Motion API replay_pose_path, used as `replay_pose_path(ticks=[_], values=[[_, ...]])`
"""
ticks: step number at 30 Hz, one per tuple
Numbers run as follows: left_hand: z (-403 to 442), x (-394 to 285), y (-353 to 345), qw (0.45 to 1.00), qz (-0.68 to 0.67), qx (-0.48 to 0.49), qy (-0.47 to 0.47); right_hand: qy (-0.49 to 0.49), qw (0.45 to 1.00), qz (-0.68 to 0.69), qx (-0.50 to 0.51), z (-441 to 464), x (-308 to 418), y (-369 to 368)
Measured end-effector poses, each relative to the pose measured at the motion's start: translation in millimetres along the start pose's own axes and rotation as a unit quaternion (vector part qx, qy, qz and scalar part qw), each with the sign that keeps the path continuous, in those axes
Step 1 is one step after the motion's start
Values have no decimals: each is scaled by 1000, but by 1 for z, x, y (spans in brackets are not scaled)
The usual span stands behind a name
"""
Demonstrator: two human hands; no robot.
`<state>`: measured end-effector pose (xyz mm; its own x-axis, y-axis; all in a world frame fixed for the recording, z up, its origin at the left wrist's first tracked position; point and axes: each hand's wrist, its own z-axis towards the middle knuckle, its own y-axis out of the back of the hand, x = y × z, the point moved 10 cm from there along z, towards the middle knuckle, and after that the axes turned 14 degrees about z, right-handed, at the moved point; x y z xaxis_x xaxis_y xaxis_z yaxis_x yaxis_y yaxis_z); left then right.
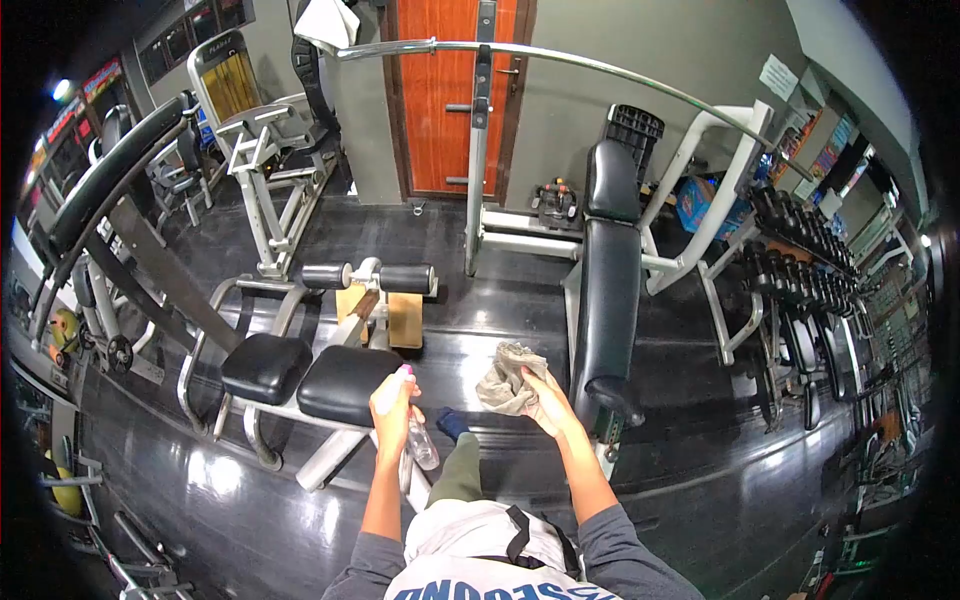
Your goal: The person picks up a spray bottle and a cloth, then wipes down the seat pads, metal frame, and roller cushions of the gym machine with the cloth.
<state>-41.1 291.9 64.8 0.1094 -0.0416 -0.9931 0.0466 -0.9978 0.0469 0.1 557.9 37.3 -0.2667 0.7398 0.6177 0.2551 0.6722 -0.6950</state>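
Note:
My left hand is wrapped round the neck of a clear spray bottle with a white and pink nozzle. The bottle's body hangs below the fingers. In my right hand is a crumpled grey-beige cloth, held up over the floor between two machines. Just ahead of my left hand lies the black padded seat of a bench with foam rollers. To the right of the cloth stands a long black weight bench.
A barbell spans a rack above the weight bench. Dumbbells fill a rack on the right. More machines stand at the left, including one with a weight stack. An orange door is behind. My foot is on the black floor.

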Motion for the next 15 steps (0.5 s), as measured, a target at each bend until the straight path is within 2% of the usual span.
replay_pose_path(ticks=[7,15], values=[[117,19,-1,996,-65,-62,24,-33,998,-45,-31,120,36,-27],[206,28,35,982,-47,-161,88,-111,987,-107,-33,257,24,-46]])
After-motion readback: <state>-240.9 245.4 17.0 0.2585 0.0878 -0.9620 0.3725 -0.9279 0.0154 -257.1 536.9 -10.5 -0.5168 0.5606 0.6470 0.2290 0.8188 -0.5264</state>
